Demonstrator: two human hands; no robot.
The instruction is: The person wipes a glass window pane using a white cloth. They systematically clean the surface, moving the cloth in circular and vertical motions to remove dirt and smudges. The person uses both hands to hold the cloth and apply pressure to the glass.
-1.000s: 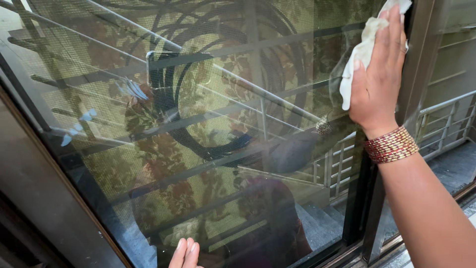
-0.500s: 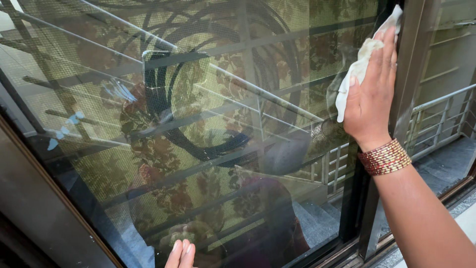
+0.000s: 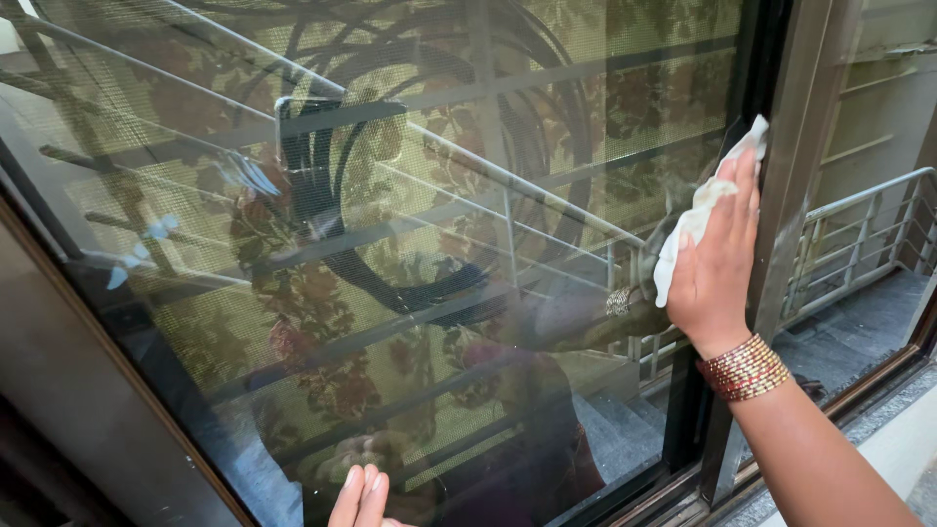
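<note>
A white cloth (image 3: 695,229) is pressed flat against the window pane (image 3: 439,244) by the right hand (image 3: 717,273), whose fingers are stretched out and laid over it. The cloth is pinned under palm and fingers rather than clenched, so the right grip is spread, with the cloth trapped between it and the glass. Crumpled folds show along the thumb side of the grip, and a corner pokes out past the fingertips toward the dark window frame (image 3: 791,176), which stands just beside the grip on its outer side.

The cloth is judged to be light, soft and limp. It will bunch and slide easily on smooth glass, so it is best held by flat pressure across its middle, with loose edges gathered under the fingers. The pane is judged stiff, slick and breakable, and even, moderate pressure is advised rather than a push at one point.

A stack of red and gold bangles (image 3: 744,368) is worn at the wrist below the grip.

Of the left hand (image 3: 361,498), only fingertips are seen, well apart from the right grip, at the lower edge of the view. They appear to rest against the glass, held together and holding nothing.
</note>
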